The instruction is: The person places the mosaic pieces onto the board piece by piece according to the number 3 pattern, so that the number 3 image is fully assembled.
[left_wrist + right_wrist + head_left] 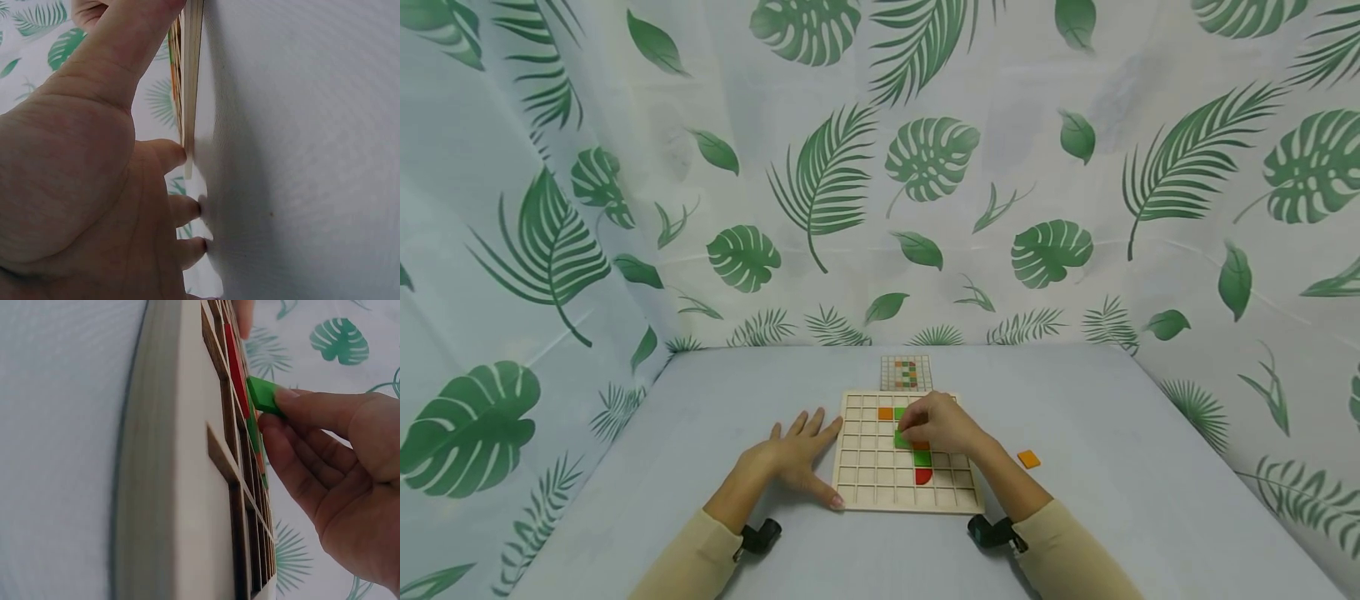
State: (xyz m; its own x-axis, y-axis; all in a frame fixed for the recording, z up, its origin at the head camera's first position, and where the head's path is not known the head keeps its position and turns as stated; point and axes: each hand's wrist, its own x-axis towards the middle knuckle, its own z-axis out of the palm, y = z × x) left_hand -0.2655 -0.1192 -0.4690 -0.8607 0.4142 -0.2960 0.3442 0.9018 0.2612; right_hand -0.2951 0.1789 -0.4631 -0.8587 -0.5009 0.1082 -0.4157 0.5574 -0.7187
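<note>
A wooden grid board point(872, 492) lies on the table in the head view. My right hand point(940, 425) is over its middle, pinching a green square tile point(262, 395) between thumb and fingers, tilted just above the grid in the right wrist view. Around it in the grid sit an orange tile point(886, 413), another green tile point(922, 458) and a red tile with a rounded corner point(923, 476). The right hand hides some of the cells. My left hand point(797, 454) is spread flat, its thumb and index fingertip touching the board's left edge.
Behind the board lies a small pattern card point(889, 377) printed with coloured squares. One loose orange tile point(1028, 459) rests on the table right of the right forearm. A leaf-printed curtain point(850, 308) borders the table at the back and sides.
</note>
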